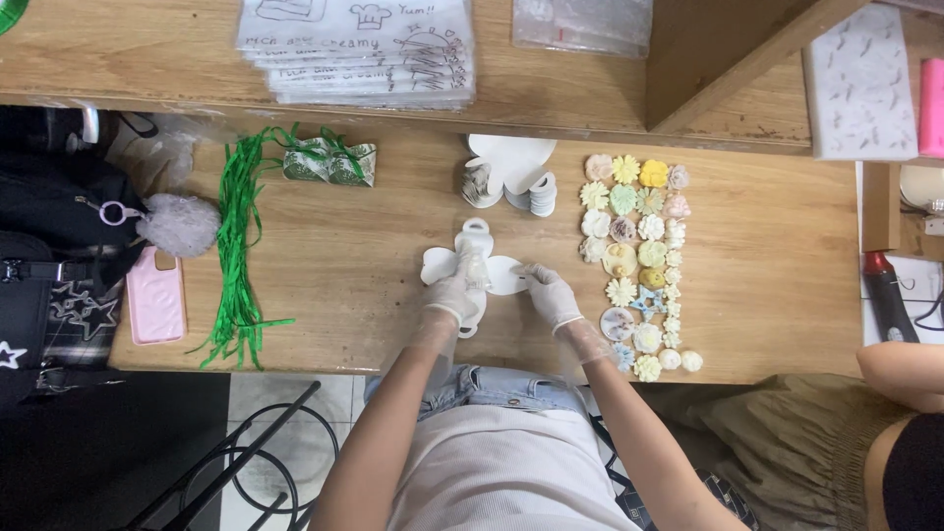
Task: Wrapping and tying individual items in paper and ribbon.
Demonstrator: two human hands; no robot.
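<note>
1. Seen from above, a gloved left hand (454, 295) presses down on a white flower-shaped cutout (501, 277) lying flat near the middle of the wooden desk (767, 265); its grip is closed around a small clear piece standing on the cutout.
2. The gloved right hand (551, 295) rests on the cutout's right edge, fingertips pinched together on it.
3. Just right of the cutout, pastel flower ornaments (639, 256) lie in rows.
4. Behind the cutout sits a stack of more white cutouts (513, 169).
5. Well left of the cutout lie green ribbon strands (236, 246), a pink phone (157, 297) and a fluffy grey pompom (179, 224).
6. Far behind the cutout, printed clear bags (359, 49) are stacked on a higher shelf.
7. Another person's arm (900, 372) shows far right of the cutout.
</note>
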